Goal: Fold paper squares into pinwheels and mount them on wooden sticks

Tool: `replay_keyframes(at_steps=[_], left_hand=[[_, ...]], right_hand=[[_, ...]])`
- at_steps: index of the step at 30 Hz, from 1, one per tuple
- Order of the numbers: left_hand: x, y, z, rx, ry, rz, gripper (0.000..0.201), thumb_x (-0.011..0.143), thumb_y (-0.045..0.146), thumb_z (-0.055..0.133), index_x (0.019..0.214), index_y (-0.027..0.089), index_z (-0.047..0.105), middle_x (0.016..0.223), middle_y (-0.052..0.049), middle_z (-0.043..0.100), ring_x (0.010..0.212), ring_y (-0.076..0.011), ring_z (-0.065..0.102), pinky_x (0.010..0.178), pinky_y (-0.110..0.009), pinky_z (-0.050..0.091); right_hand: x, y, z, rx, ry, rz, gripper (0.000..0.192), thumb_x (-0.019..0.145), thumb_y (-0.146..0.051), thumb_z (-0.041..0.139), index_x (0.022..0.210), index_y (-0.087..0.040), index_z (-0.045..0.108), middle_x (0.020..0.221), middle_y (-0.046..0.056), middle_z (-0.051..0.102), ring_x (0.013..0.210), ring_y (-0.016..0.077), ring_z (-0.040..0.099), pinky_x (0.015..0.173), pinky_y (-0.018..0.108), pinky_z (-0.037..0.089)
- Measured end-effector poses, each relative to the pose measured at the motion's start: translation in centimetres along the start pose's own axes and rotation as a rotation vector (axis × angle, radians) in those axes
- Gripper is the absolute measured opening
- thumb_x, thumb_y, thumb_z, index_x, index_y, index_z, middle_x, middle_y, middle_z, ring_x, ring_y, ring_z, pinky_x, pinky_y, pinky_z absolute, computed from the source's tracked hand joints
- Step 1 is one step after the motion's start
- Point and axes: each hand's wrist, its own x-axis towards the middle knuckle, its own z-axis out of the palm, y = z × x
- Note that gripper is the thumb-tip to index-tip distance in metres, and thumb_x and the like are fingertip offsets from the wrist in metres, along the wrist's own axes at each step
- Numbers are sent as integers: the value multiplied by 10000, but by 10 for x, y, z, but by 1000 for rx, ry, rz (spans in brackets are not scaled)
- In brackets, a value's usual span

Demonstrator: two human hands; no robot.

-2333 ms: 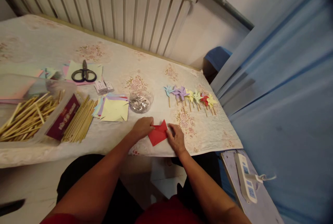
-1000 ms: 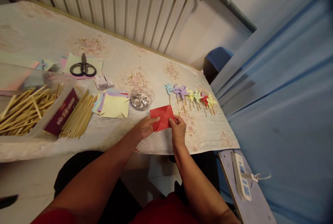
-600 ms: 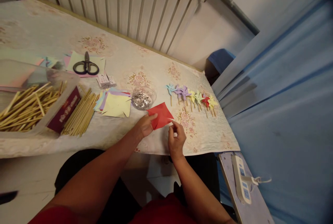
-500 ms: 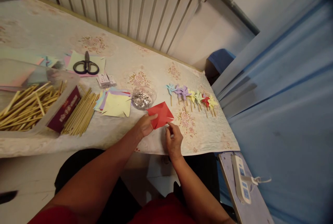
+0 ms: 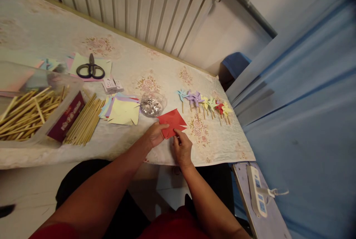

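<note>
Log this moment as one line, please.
left hand: holding red paper | right hand: at the paper's near edge, grip unclear | pinwheels: lying in a row to the right

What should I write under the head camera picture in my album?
A left hand holds slit red paper, right hand at its edge, with colourful pinwheels lying nearby.

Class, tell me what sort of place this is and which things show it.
Probably a craft workspace, perhaps at home: a flowered tablecloth, paper pinwheels and scissors point that way.
</note>
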Motion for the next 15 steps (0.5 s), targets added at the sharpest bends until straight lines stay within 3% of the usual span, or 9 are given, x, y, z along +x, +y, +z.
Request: replay_keyframes(at_steps=[7,15], left_hand=[[-1,-1,1,15,-33,8,222,674,63,708,892,104,702,851,-78,737,775,-172,687,804,-312,543],[-7,0,7,126,-155,19,133,694,179,729,795,106,681,747,-77,705,611,-189,634,520,-292,487]], right_hand=[[3,-1,0,37,48,45,299,903,-259,494,1109,-236,710,1046,85,721,848,207,671,822,375,536],[12,-21,5,297,98,328,193,857,-389,595,885,-224,690,784,8,696,496,130,551,539,279,483]])
